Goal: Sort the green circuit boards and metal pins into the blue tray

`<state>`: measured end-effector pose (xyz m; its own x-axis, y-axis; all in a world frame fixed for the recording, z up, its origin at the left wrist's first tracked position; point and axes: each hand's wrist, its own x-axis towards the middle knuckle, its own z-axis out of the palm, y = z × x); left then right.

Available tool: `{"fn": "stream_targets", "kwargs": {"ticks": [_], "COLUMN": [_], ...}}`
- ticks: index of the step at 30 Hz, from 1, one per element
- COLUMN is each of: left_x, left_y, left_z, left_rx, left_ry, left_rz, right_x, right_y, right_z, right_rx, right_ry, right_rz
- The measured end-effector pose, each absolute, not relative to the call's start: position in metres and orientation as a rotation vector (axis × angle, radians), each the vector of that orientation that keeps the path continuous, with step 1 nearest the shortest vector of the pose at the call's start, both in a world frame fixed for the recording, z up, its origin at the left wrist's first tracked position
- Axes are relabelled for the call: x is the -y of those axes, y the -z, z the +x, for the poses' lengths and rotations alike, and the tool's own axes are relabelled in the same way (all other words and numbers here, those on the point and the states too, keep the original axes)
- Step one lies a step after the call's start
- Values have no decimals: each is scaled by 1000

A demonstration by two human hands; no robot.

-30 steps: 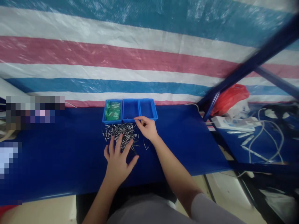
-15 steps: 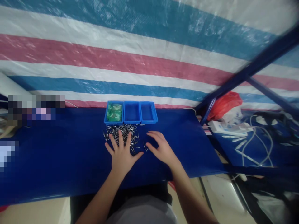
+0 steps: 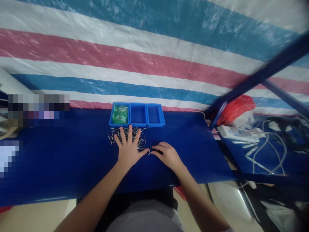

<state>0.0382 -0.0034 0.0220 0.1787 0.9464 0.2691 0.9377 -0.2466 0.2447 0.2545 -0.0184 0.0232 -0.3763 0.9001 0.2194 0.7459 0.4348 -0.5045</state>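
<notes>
A heap of thin dark-and-silver metal pins (image 3: 111, 138) lies on the blue tabletop; their exact kind is too small to make out. Over the heap my left hand (image 3: 129, 149) is spread flat, covering much of it, with its thumb stretched right. To the right, my right hand (image 3: 167, 155) has its fingers bent, thumb and forefinger slightly apart. Their tips are beside a few loose pins (image 3: 149, 150), and I see none held. Behind the heap stand three joined blue bins: the left bin (image 3: 111, 120) holds green packets (image 3: 120, 114), next to a middle bin (image 3: 138, 124) and a right bin (image 3: 155, 124).
The blue table (image 3: 72, 161) runs up to a striped tarp wall (image 3: 145, 71). On the right are a blue metal frame post (image 3: 218, 114), a red plastic bag (image 3: 238, 109), a white box (image 3: 230, 132) and looped white cables (image 3: 286, 151). Blurred blocks hide things at the left.
My right thumb and forefinger have drawn closer together by the loose pins. The left hand remains spread over the heap, a little further forward. The view has shifted slightly.
</notes>
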Motion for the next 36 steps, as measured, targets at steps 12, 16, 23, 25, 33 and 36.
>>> {"fn": "stream_targets", "kwargs": {"ticks": [12, 16, 23, 25, 33, 36], "left_x": [14, 10, 1, 1, 2, 1], "left_y": [-28, -22, -13, -11, -7, -6], "left_z": [5, -4, 10, 11, 10, 9], "left_rx": [-1721, -1720, -1790, -1803, -1802, -1781], "left_ry": [-611, -629, -738, -758, -854, -883], "left_rz": [2513, 2539, 2595, 2607, 2601, 2623], "right_x": [-6, -12, -9, -8, -6, -3], "right_y": [-22, -20, -13, -12, -17, -17], "right_z": [225, 218, 218, 220, 218, 211], "right_rx": [2101, 2067, 2008, 2023, 2129, 2150], "right_ry": [-446, -488, -487, -515, -528, -490], "right_rz": [-1593, -1585, -1407, -1352, -1241, -1318]}}
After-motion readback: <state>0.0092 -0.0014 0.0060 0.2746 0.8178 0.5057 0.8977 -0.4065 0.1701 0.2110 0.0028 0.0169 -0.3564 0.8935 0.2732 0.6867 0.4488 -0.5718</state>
